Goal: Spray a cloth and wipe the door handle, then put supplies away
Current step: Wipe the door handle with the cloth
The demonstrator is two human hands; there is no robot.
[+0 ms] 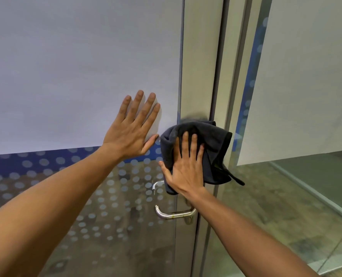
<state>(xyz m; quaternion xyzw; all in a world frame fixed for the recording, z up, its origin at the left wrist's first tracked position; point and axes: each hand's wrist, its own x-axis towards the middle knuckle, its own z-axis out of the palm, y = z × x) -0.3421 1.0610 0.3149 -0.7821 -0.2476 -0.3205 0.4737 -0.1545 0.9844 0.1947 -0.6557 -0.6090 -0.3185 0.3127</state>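
Observation:
My right hand [184,166] lies flat, fingers spread, on a dark grey cloth [212,148], pressing it against the metal door stile [198,76] above the handle. The silver lever door handle [172,213] sticks out below that hand, untouched. A second handle [156,185] shows through the glass, partly covered by the cloth. My left hand [134,126] rests flat and open on the frosted glass panel [76,66], left of the cloth. No spray bottle is in view.
The glass door [106,206] carries a blue band and a dotted film in its lower half. A fixed glass panel [306,96] and its frame stand to the right, with a floor [276,206] seen through it.

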